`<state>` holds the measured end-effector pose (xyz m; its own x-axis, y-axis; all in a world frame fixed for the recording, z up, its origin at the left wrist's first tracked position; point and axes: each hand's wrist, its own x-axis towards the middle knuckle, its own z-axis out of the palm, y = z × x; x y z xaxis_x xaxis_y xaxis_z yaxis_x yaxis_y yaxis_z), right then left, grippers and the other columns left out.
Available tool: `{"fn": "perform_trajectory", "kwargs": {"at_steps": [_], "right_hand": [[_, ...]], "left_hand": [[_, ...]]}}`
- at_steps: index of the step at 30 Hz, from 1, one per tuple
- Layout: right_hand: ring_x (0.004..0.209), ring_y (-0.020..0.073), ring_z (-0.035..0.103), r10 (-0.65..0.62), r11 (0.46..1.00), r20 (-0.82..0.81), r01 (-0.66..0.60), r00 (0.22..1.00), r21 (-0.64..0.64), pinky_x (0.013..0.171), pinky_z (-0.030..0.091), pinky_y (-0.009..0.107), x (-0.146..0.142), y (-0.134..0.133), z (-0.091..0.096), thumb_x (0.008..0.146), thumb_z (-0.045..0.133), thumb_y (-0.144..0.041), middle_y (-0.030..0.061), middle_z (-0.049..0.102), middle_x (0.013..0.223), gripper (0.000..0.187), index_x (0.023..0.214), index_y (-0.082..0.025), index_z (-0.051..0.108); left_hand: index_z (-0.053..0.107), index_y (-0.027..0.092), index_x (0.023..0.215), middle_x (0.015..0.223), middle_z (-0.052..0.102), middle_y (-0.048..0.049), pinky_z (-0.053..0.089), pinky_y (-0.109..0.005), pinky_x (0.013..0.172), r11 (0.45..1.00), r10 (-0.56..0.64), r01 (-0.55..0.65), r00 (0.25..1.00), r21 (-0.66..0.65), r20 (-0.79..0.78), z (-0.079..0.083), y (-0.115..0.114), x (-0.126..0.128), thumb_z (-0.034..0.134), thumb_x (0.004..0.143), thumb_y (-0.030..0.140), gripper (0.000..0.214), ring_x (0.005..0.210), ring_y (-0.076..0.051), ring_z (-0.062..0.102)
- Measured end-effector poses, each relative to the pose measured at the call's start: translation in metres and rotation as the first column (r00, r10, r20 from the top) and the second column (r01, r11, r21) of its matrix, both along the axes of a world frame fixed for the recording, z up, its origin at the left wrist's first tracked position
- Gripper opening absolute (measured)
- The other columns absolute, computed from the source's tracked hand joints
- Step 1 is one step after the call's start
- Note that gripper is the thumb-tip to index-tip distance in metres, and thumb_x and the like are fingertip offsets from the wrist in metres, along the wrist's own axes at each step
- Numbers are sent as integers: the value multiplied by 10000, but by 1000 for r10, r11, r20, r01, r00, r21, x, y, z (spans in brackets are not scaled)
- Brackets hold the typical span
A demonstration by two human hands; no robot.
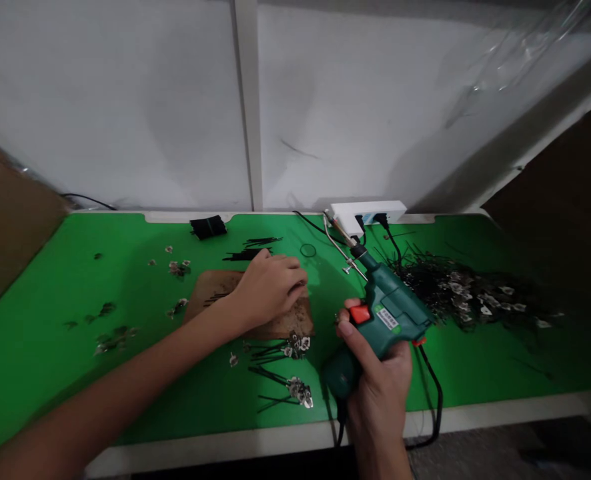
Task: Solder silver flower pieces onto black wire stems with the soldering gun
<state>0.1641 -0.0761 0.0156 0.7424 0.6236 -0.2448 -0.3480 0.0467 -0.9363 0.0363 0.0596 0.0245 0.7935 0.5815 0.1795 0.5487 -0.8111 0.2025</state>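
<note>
Presumably for trigger reach, soldering gun is gripped by right hand; left hand, at its ten o'clock, is half-curled, hold unclear

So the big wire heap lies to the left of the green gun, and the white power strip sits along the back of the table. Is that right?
Not quite: the head view shows the big wire heap to the right of the green gun. The white power strip does sit along the back of the table.
</note>
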Motion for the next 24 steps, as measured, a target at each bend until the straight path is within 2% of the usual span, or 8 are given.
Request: {"fn": "perform_trajectory", "kwargs": {"at_steps": [5,10,15,19,24], "right_hand": [[785,200,729,-23,1000,-60,23,998,-6,766,592,324,0,0,1,523,963,-298,48,782,926,517,969,-199,720],[774,181,723,-12,1000,-56,13,998,19,754,585,297,-1,-2,0,538,963,-282,39,783,934,497,965,-203,721],[791,195,718,5,1000,-19,-4,1000,19,778,579,330,1,-1,-1,580,943,-292,49,777,950,477,986,-202,710],[773,178,714,14,999,-28,-13,1000,52,759,577,304,1,-1,-1,574,951,-272,36,775,937,460,967,-207,720],[783,157,720,9,998,-35,-6,999,64,764,574,267,0,-1,-2,577,954,-262,25,777,952,456,976,-206,739]], "left_hand": [[757,212,885,890,747,-34,327,-325,716,1000,11,-11,1000,-29,-4,-2,2,0,638,945,219,133,863,-202,657],[770,209,901,902,763,-44,354,-315,732,998,17,-17,1000,-55,8,0,3,-1,645,955,250,142,874,-203,670],[760,213,955,918,768,-40,364,-331,759,995,60,-57,997,-77,39,13,4,-12,659,958,360,179,884,-218,684],[748,221,913,839,749,-29,330,-327,703,999,4,-6,997,-37,-74,24,0,-17,715,909,401,183,827,-221,678],[732,215,864,910,764,-21,313,-326,697,998,-22,9,979,-64,-203,21,-7,-9,700,919,295,102,870,-221,676]]}}
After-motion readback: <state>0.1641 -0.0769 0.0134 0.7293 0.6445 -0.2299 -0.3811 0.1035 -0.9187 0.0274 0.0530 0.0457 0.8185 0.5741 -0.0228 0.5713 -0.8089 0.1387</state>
